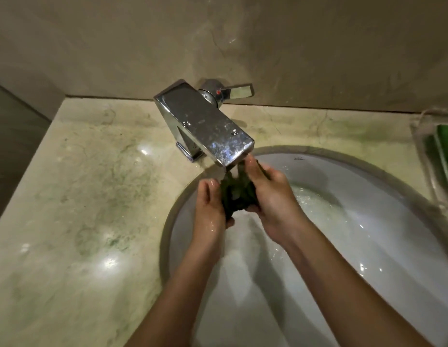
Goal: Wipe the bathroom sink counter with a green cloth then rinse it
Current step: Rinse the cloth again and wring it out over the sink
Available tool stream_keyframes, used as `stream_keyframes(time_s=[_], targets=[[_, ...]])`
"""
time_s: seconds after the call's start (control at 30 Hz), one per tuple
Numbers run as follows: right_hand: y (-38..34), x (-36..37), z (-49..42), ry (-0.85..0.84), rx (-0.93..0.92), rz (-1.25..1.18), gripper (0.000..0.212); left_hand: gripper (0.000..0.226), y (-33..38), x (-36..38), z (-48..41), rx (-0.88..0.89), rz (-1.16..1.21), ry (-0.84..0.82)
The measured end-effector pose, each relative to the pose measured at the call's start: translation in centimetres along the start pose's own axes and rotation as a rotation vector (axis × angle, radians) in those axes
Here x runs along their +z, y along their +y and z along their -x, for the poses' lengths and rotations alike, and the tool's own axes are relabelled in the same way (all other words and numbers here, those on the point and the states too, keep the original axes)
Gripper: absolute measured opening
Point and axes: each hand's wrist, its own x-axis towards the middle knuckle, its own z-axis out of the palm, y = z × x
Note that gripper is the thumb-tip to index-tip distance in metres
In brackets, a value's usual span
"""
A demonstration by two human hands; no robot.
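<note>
Beside the wall, the stained marble worktop surrounds a white sink. A chrome tap pours water into it. Under the stream, the left hand and right hand squeeze the bunched green cloth between them, fingers of both wrapped around it.

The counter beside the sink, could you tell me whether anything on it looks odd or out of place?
Yes: faint green smears mottle the counter left of the basin and behind it, like residue on pale stone. Nothing else looks askew.
</note>
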Motion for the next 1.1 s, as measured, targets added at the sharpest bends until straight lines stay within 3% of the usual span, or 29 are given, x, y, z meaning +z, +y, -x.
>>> stream_keyframes(time_s=[0.07,0.17,0.23,0.3,0.47,0.57,0.63,0.73,0.8,0.93,1.0,1.07,1.1], targets=[[1.0,1.0,2.3,0.074,-0.319,0.138,0.019,0.027,1.2,-0.1,-0.8,-0.188,0.256,-0.029],[2.3,2.2,3.2,0.108,-0.686,0.641,0.037,0.044,2.5,0.4,-1.0,-0.337,0.596,-0.067],[1.1,1.5,0.3,0.262,-0.642,0.781,0.041,0.038,2.4,1.2,-0.5,-0.339,0.587,-0.049],[-0.4,1.3,-1.5,0.384,-0.494,0.736,0.042,0.029,2.5,1.8,-0.5,-0.308,0.478,-0.01],[1.6,2.6,2.5,0.254,-0.57,0.824,0.05,0.031,3.9,1.0,-1.5,-0.274,0.461,-0.016],[0.3,1.2,-0.8,0.4,-0.327,0.718,0.047,0.032,2.7,2.0,-0.2,-0.27,0.338,-0.054],[0.5,1.5,-0.6,0.44,-0.326,0.642,0.046,0.035,2.6,1.9,-0.4,-0.246,0.321,-0.065],[2.0,3.3,2.5,0.307,-0.529,0.784,0.044,0.032,2.9,0.6,-1.4,-0.243,0.412,-0.012],[1.3,2.8,1.2,0.358,-0.528,0.827,0.044,0.035,2.8,0.9,-0.6,-0.308,0.412,-0.026],[-0.6,1.3,-2.9,0.431,-0.334,0.584,0.047,0.03,2.2,2.4,0.8,-0.239,0.194,-0.143],[-0.3,1.2,-2.6,0.362,-0.26,0.351,0.05,0.026,2.2,1.8,-0.1,-0.194,0.147,-0.142],[0.6,1.6,0.1,0.265,-0.343,0.26,0.038,0.026,2.3,0.6,-0.5,-0.202,0.22,-0.136],[1.4,1.9,1.9,0.198,-0.5,0.311,0.032,0.024,2.5,0.1,-0.4,-0.218,0.283,-0.155]])
